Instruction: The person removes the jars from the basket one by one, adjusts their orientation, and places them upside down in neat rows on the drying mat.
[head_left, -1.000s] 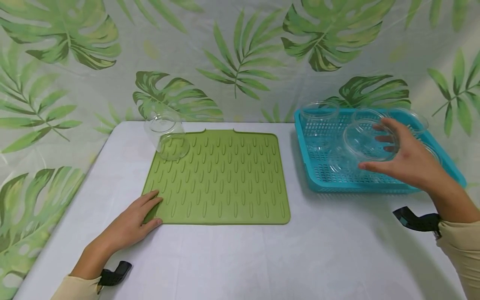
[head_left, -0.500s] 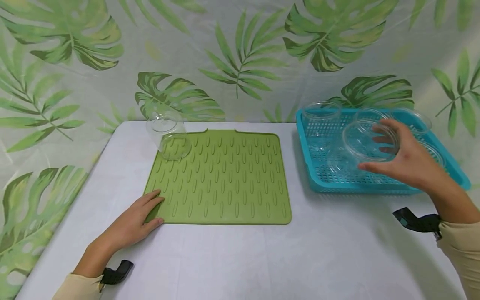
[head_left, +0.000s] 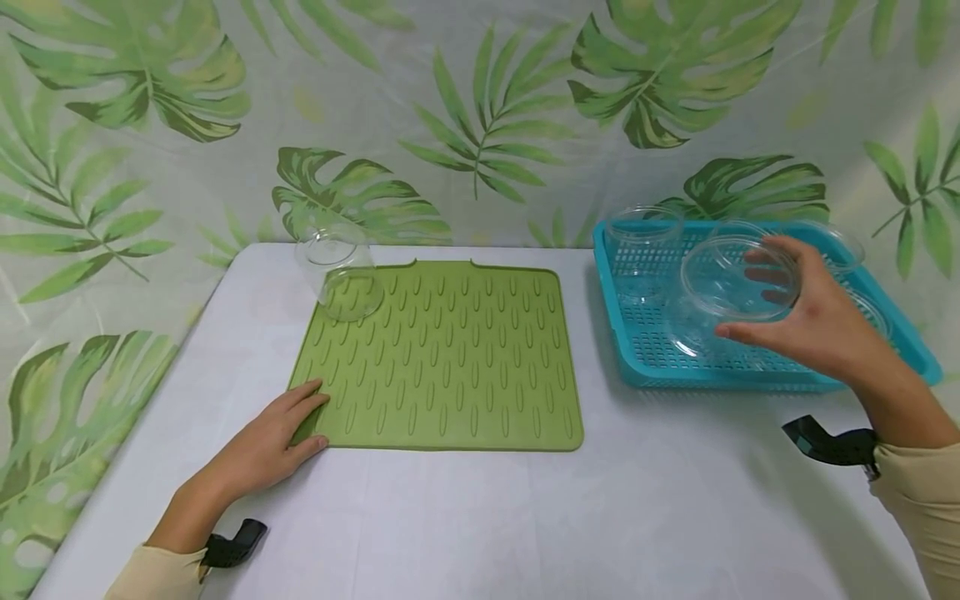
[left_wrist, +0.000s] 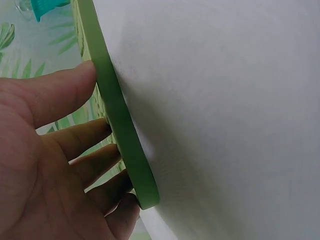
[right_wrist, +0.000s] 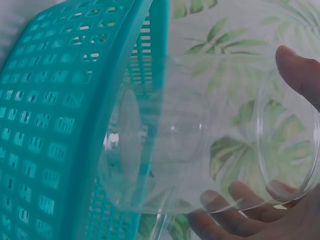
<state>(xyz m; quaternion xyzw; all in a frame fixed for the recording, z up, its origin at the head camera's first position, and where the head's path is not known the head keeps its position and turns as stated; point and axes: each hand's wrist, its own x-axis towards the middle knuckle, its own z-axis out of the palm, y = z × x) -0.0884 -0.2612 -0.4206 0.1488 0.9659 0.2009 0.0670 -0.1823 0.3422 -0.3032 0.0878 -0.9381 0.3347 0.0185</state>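
Observation:
My right hand (head_left: 832,325) grips a clear, wide-mouthed jar (head_left: 723,287) near its rim, above the turquoise basket (head_left: 720,379). In the right wrist view, the thumb and fingers lie on opposite sides of the jar (right_wrist: 185,135), and its base is beside the basket wall (right_wrist: 107,115). My left hand (head_left: 258,442) rests on the near left corner of the green ribbed mat (head_left: 450,358). The left wrist view shows its thumb and fingertips touching the mat edge (left_wrist: 117,110). A second clear jar (head_left: 348,292) stands on the mat's far left corner.
More clear jars stand in the basket, one at its back left (head_left: 637,258) and another at the back right (head_left: 832,246); overlapping glass hides others. White cloth (head_left: 540,525) covers the table. A leaf-patterned curtain (head_left: 480,108) hangs behind.
The jar in my right hand has risen a little and its base has swung slightly to the right. My left hand stays on the mat corner. The head view has shifted slightly.

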